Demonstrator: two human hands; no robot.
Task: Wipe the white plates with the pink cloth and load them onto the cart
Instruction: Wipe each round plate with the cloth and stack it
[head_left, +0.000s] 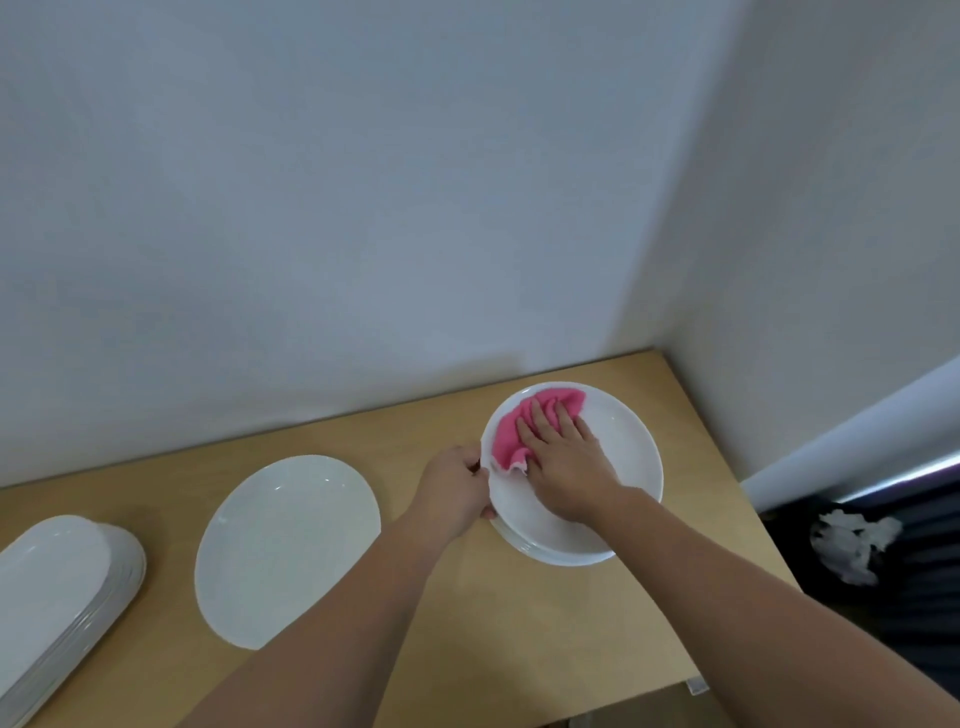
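top round plate (623, 441) sat on a short stack of round plates (545, 553) at the table's (467, 623) 2 o'clock corner, near the wall. right hand (566, 457) lay flat on it, fingers straight and pointing to about 11 o'clock, pressing the pink cloth (511, 431) onto the plate's 10 o'clock sector. the cloth was bunched, its long axis running roughly 7 to 1 o'clock, with its far edge at the plate's 12 o'clock rim. left hand (457, 488) was clenched on the plate's 9 o'clock rim, thumb over the edge, steadying it. the round plate had no long axis, and the unwiped-looking bare part lay at 3 to 5 o'clock from the cloth, so the next sweep probably goes clockwise; the right hand was nearer. oval plate (288, 545) lay alone at 9 o'clock from the hands, well apart, long axis 7 to 1 o'clock. oblong plate stack (57, 582) sat further out at 9 o'clock. cart not in view, so the load direction couldn't be told.
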